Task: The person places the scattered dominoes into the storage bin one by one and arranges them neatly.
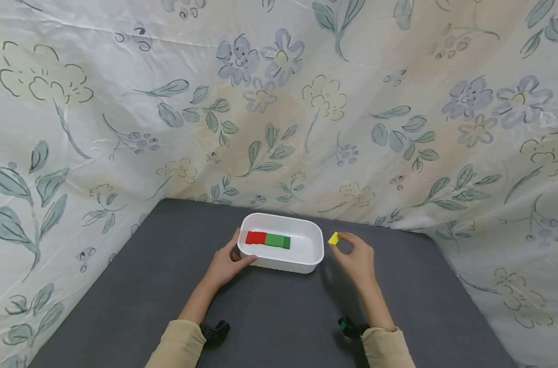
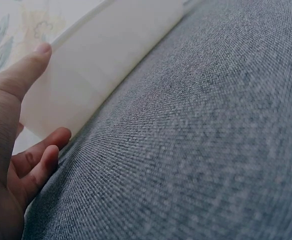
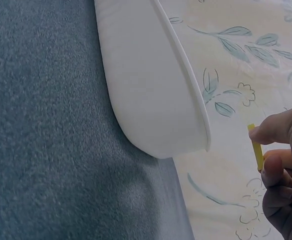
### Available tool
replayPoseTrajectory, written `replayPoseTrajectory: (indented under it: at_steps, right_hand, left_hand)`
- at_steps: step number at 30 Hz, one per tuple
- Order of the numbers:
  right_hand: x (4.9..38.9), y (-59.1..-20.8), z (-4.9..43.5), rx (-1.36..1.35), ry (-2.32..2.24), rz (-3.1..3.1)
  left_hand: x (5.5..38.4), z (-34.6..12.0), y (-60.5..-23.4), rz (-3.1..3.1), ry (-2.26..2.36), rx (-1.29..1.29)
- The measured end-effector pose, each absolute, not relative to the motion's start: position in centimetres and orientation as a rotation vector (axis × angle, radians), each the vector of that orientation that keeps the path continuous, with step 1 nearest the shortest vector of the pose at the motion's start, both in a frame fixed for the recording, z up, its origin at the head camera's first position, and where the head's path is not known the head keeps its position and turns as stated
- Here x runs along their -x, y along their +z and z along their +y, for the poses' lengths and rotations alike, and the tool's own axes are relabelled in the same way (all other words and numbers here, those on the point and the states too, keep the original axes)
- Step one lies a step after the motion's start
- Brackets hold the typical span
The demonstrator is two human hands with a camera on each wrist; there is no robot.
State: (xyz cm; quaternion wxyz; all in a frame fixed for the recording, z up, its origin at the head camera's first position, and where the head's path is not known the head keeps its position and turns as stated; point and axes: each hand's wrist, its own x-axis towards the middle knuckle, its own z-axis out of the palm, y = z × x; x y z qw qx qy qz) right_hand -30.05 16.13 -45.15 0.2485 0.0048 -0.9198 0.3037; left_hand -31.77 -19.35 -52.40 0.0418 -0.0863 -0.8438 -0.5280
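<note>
A white plastic tub [image 1: 306,249] stands on the grey cloth, with red pieces [image 1: 255,237] and green pieces [image 1: 277,240] in a row on its floor. My left hand [image 1: 226,261] grips the tub's near left corner, the thumb at the front rim and the fingers round the left end. In the left wrist view the thumb [image 2: 28,70] lies against the tub's outer wall [image 2: 96,60], two fingertips low by its base. Just right of the tub, my right hand [image 1: 358,258] pinches a small flat yellow tile [image 1: 334,238] between thumb and fingers; the right wrist view shows the tile [image 3: 256,150] edge-on.
Dark grey cloth [image 1: 279,317] covers the table. Behind it and along both sides hangs a floral curtain [image 1: 279,102], close beyond the tub. Each wrist wears a dark band [image 1: 216,331] below a beige sleeve [image 1: 179,342].
</note>
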Motion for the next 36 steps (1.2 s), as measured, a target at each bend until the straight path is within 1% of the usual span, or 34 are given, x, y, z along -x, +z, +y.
replayPoseTrajectory:
  at_steps: [26, 36]
  right_hand:
    - [31.8, -45.6, 12.3, -0.182, 0.881, -2.571]
    - [33.6, -46.0, 11.0, -0.252, 0.79, -2.599]
  left_hand:
    - [33.0, -19.8, -52.3, -2.585, -1.631, 0.296]
    - [33.4, -19.8, -52.2, -2.582, -1.639, 0.296]
